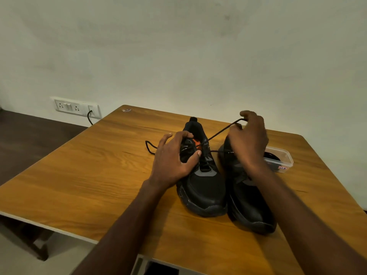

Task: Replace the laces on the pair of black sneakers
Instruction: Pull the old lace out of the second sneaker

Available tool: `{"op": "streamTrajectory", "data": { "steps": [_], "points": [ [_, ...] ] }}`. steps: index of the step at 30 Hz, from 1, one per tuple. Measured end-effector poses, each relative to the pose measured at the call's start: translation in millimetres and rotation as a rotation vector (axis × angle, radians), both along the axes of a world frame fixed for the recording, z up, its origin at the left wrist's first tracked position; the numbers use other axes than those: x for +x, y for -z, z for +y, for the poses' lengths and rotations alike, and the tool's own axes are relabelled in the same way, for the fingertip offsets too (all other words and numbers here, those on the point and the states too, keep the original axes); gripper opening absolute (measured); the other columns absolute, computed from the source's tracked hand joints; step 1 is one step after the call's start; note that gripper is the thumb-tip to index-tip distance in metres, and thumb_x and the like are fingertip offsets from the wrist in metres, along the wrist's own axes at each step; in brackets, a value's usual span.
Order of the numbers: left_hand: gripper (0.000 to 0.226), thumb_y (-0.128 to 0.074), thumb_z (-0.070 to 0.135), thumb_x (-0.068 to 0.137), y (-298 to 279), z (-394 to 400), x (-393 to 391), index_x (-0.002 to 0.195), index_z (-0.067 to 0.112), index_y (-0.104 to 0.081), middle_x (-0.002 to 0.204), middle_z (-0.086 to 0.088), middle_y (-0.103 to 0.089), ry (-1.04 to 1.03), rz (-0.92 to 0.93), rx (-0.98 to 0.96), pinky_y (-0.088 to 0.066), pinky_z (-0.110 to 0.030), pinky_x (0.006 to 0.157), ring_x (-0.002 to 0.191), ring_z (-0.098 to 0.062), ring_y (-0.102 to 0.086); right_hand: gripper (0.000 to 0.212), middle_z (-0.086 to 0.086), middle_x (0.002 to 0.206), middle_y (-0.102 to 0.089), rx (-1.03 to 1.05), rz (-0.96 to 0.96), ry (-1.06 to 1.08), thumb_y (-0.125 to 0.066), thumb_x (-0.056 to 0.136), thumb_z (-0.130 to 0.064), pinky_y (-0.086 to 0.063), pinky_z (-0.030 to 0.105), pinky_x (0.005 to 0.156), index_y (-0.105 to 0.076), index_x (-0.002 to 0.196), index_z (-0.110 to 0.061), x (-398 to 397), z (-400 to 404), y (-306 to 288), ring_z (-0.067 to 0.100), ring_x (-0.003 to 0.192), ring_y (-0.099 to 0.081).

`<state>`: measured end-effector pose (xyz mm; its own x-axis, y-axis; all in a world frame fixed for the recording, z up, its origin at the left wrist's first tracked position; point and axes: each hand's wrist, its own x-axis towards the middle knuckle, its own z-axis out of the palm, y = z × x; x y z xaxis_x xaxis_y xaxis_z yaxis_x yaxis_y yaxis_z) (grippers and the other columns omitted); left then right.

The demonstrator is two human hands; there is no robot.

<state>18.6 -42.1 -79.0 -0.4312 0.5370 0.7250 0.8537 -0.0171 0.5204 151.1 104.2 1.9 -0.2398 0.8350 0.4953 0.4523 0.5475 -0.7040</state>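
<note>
1. While the pair sat toes-toward-the-camera on the wooden table (79,175), the left hand (174,157) was curled over the collar and tongue of the left sneaker (200,175), thumb hooked across the lacing, pinning it down. Looked like the old lace was coming out, and bracing the shoe like that is the right idea so it doesn't skid.
2. From the upper eyelets the black lace (220,132) ran taut up and to the right; its other tail lay loose on the table, left of the shoe.
3. Up there the right hand (248,139) had it pinched in bent fingertips, above the right sneaker (246,195). My guess: pull in line with the eyelet, short tugs, one crossing at a time, or it snags.
4. Far right, just behind that shoe, sat a clear plastic tub (286,155) with something dark coiled inside, maybe the new laces, couldn't tell.
5. Writing: small white text on the left tongue, too blurry to read. Same for the right shoe's white mark and the tub's red sticker.
</note>
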Motion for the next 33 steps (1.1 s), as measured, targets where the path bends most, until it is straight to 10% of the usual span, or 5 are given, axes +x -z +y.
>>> {"op": "streamTrajectory", "data": {
  "steps": [4,7,16,24,33],
  "points": [
    [0.047,-0.072,0.04,0.09,-0.5,0.4,0.2,0.129,0.016,-0.058,0.118,0.009,-0.069,0.002,0.014,0.013,-0.041,-0.052,0.112,0.118,0.037,-0.027,0.046,-0.01,0.166,-0.026,0.448,-0.435,-0.423,-0.07,0.088,-0.025,-0.016,0.052,0.123,-0.064,0.133,-0.034,-5.4,-13.6,8.3,0.015,0.156,-0.017],
    [0.049,-0.07,0.042,0.09,1.4,0.3,-0.7,0.13,0.016,-0.058,0.121,0.007,-0.068,-0.007,0.003,0.006,-0.043,-0.054,0.11,0.118,0.034,-0.029,0.02,-0.016,0.159,-0.038,0.349,-0.621,-0.583,-0.064,0.098,-0.031,-0.009,0.059,0.124,-0.076,0.114,-0.034,-19.9,-15.9,16.1,0.012,0.151,-0.029],
    [0.048,-0.067,0.052,0.091,5.3,-0.7,-4.4,0.129,0.026,-0.055,0.118,0.014,-0.066,-0.039,-0.04,-0.027,-0.042,-0.05,0.11,0.125,0.004,-0.044,0.019,-0.004,0.089,-0.073,-0.203,0.184,0.0,-0.055,0.102,-0.016,-0.06,0.038,0.074,-0.074,0.1,-0.021,-31.2,-1.6,5.0,0.016,0.085,-0.072],
    [0.028,-0.062,0.042,0.099,8.4,2.5,-6.1,0.123,0.03,-0.071,0.142,0.011,-0.053,0.052,0.114,-0.08,-0.036,-0.048,0.11,0.134,-0.008,-0.048,0.021,-0.002,0.074,-0.071,0.131,0.078,-0.585,-0.055,0.101,-0.008,-0.06,0.039,0.066,-0.075,0.099,-0.016,45.4,-20.1,10.1,0.015,0.07,-0.07],
    [0.02,-0.066,0.037,0.098,0.5,2.2,-3.7,0.112,0.027,-0.077,0.139,0.008,-0.054,0.097,0.166,-0.097,-0.041,-0.049,0.102,0.135,-0.016,-0.045,0.05,-0.018,0.151,-0.047,0.488,-0.339,-0.651,-0.054,0.097,-0.058,-0.029,0.044,0.114,-0.058,0.139,-0.032,47.6,-15.0,20.8,0.005,0.142,-0.039]
  ]
}}
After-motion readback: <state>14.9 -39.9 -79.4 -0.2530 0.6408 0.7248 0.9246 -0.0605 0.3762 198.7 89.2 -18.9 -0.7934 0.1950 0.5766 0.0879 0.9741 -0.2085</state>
